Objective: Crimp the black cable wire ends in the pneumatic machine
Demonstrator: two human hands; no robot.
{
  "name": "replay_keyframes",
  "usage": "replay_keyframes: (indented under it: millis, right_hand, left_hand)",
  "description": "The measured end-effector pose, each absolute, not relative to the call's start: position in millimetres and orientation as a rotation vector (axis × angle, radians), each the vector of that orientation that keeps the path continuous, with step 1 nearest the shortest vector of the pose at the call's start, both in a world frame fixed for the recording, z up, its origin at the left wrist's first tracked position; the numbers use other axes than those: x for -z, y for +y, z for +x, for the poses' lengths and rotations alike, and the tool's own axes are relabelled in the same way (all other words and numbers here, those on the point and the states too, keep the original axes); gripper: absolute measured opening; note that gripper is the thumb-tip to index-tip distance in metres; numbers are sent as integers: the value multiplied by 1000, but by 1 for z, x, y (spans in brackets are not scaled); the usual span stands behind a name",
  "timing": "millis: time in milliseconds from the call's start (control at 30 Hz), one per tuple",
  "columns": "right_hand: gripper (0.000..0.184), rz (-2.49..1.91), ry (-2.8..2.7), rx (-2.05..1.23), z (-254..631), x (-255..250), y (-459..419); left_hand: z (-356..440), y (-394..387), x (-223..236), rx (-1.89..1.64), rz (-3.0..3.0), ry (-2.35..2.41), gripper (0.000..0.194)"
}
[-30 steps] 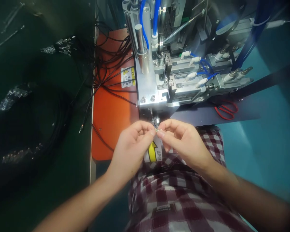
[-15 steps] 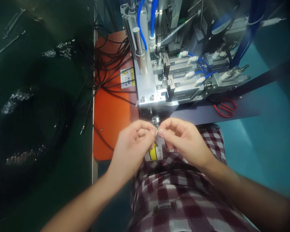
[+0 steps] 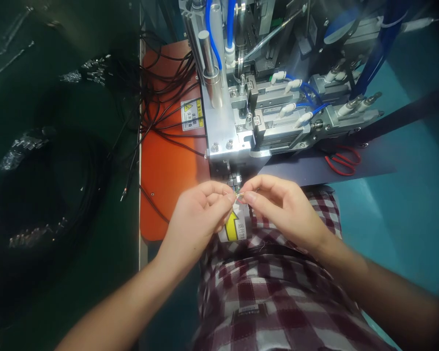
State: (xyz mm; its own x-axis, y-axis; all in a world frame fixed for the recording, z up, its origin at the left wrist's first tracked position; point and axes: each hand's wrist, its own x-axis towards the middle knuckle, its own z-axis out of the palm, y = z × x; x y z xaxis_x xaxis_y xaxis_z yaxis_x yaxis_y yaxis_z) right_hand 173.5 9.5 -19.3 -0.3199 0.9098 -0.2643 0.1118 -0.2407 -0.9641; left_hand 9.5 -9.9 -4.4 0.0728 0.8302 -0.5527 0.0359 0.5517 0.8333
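Note:
My left hand (image 3: 199,214) and my right hand (image 3: 280,207) meet fingertip to fingertip just below the front of a metal machine (image 3: 237,122). Both are pinched on a thin red wire end with a small metal tip (image 3: 238,196). The wire tip sits right in front of the machine's small dark jaw (image 3: 234,180). A yellow arrow label (image 3: 236,226) shows below my fingers, above my red checked shirt (image 3: 263,292).
An orange mat (image 3: 168,165) carries several black cables (image 3: 161,92) left of the machine. Coiled black wire bundles (image 3: 47,195) lie on the dark green surface at left. Red scissors (image 3: 342,163) rest on a dark panel at right. Blue air hoses (image 3: 307,95) run over the machine.
Both hands stay pinched together at the jaw and have shifted only slightly upward. A bit of red wire now shows between the fingertips.

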Motion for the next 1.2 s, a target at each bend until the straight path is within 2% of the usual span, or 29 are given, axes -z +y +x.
replay_keyframes:
  millis: [267, 633, 900, 1200]
  right_hand:
    - [6, -1246, -1503, -1387, 170, 28, 8]
    - [10, -1277, -1430, -1584, 173, 30, 6]
    - [16, -1311, -1409, -1645, 176, 37, 19]
    - [19, -1436, -1333, -1624, 167, 43, 36]
  left_hand:
    - [9, -12, 4, -674, 855, 1403, 19]
    - [14, -8, 0, -639, 864, 1410, 17]
    - [12, -1, 12, -770, 1845, 1613, 6]
    - [5, 12, 27, -817, 2134, 1602, 13]
